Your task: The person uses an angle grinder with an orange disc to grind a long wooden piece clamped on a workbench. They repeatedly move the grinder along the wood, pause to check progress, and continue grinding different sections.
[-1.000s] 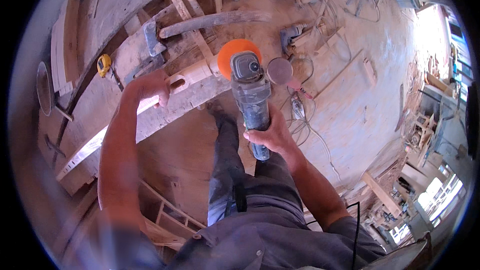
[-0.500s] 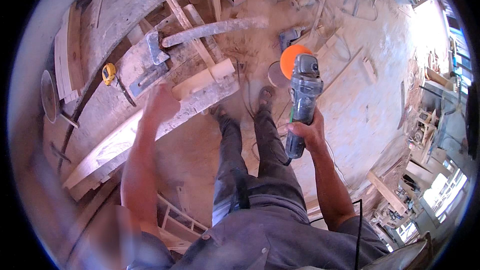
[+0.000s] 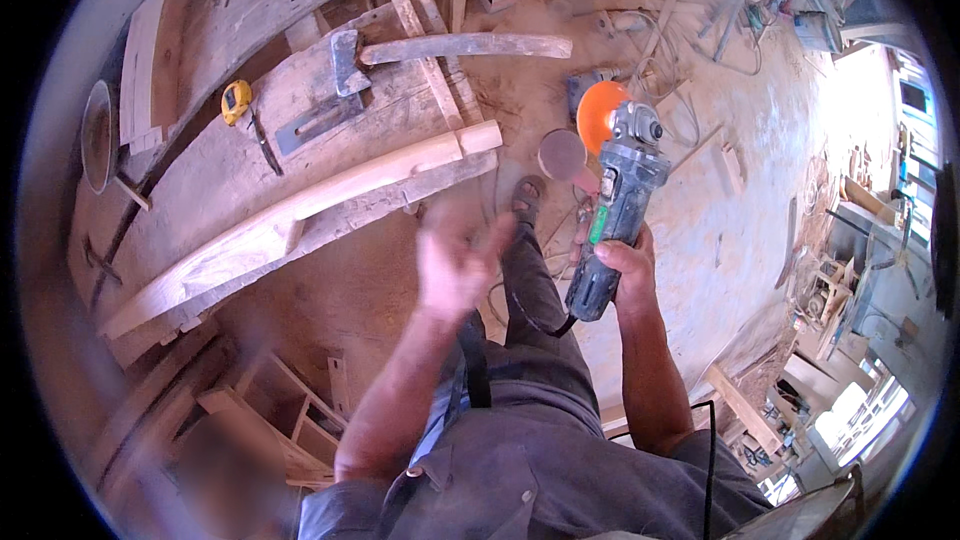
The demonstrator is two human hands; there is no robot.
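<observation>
Right hand (image 3: 632, 270) was clamped round the near part of the grey-black angle grinder (image 3: 622, 202); orange disc (image 3: 599, 112) sat at the far end, beyond the fingers, with a gap right of the bench (image 3: 225, 185). Left hand (image 3: 455, 255) was motion-blurred, fingers at least partly apart, nothing visible in it; it hung left of the grinder, clear of it. Long pale wood piece (image 3: 345, 188) lay along the bench's near edge, far and left of the left hand, no contact visible. Axe (image 3: 465, 47) and yellow tape measure (image 3: 236, 102) lay farther back on the bench.

Versus half a second earlier: left hand had come off the wood piece, moving right and nearer the body; the piece was now uncovered. Grinder had turned, disc more edge-on, green strip showing more. A second earlier the disc overlapped the wood's right end; now well apart.
</observation>
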